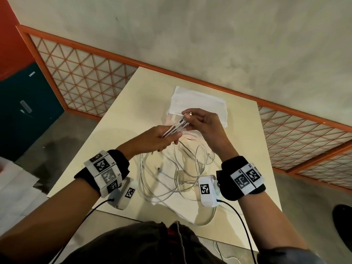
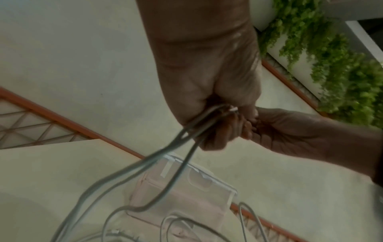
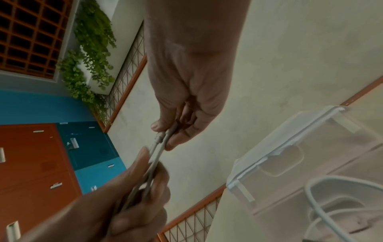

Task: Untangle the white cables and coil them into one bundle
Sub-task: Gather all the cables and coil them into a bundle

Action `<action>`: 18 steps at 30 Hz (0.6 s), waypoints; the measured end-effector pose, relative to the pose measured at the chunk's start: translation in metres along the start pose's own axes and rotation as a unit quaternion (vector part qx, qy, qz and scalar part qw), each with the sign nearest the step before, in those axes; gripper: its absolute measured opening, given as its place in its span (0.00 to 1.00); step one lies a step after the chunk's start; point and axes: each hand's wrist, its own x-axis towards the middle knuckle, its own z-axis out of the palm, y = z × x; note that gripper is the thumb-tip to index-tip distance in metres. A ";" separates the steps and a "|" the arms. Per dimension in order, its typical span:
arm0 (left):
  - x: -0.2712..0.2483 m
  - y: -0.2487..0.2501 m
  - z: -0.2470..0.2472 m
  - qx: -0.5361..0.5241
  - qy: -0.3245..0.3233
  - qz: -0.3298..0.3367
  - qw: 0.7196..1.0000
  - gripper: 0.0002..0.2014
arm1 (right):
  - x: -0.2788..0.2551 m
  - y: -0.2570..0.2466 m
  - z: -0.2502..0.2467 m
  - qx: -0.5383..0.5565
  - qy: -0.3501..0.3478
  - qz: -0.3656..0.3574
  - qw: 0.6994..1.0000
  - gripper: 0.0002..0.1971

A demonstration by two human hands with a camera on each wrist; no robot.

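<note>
Left hand (image 1: 159,137) clenching gathered white cables (image 1: 174,128) above table (image 1: 247,149), aligning strands; right hand (image 1: 204,121) pinching connector ends (image 3: 160,139), evening them for coiling; remaining loops (image 1: 177,174) lying slack below

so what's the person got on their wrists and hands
Both hands are bare. The left wrist and right wrist each carry a black band wrapped in white tiles printed with black square codes. A white camera box with a code and a thin black cable hangs under each.

cables (image 1: 177,174) loose on table (image 1: 245,149), below hands (image 1: 190,126); box (image 1: 198,105) behind, near table's far edge.
</note>
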 end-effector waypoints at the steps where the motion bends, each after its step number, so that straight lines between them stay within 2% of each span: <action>1: -0.001 -0.001 -0.004 -0.004 -0.015 -0.001 1.000 0.18 | 0.001 -0.002 -0.002 0.007 0.010 -0.007 1.000 0.10; 3: -0.004 0.000 -0.010 -0.010 -0.019 -0.008 1.000 0.20 | 0.004 -0.004 -0.004 0.017 0.031 -0.021 0.999 0.10; 6: -0.005 0.007 -0.014 -0.039 0.029 -0.005 0.999 0.19 | 0.002 -0.005 0.000 0.014 0.028 -0.038 0.999 0.14; 9: -0.003 0.022 -0.016 -0.183 0.067 0.017 0.981 0.20 | 0.000 0.005 0.011 -0.016 -0.086 0.001 0.996 0.34; 11: 0.000 0.036 -0.018 -0.260 0.074 0.042 0.962 0.20 | 0.002 0.018 0.023 -0.073 -0.169 0.049 0.982 0.48; 12: 0.001 0.043 -0.019 -0.285 0.072 0.056 0.954 0.20 | 0.003 0.023 0.030 -0.099 -0.200 0.062 0.973 0.50; 13: 0.002 0.050 -0.019 -0.304 0.069 0.067 0.948 0.20 | 0.003 0.029 0.037 -0.126 -0.219 0.065 0.965 0.44; 16: 0.004 0.063 -0.020 -0.334 0.061 0.095 0.936 0.20 | 0.002 0.033 0.053 -0.185 -0.236 0.038 0.953 0.08; 17: 0.003 0.066 -0.022 -0.334 0.066 0.104 0.934 0.20 | 0.001 0.034 0.054 -0.198 -0.233 0.033 0.951 0.07; 18: 0.003 0.067 -0.026 -0.329 0.075 0.114 0.934 0.20 | 0.002 0.039 0.052 -0.214 -0.231 0.030 0.949 0.11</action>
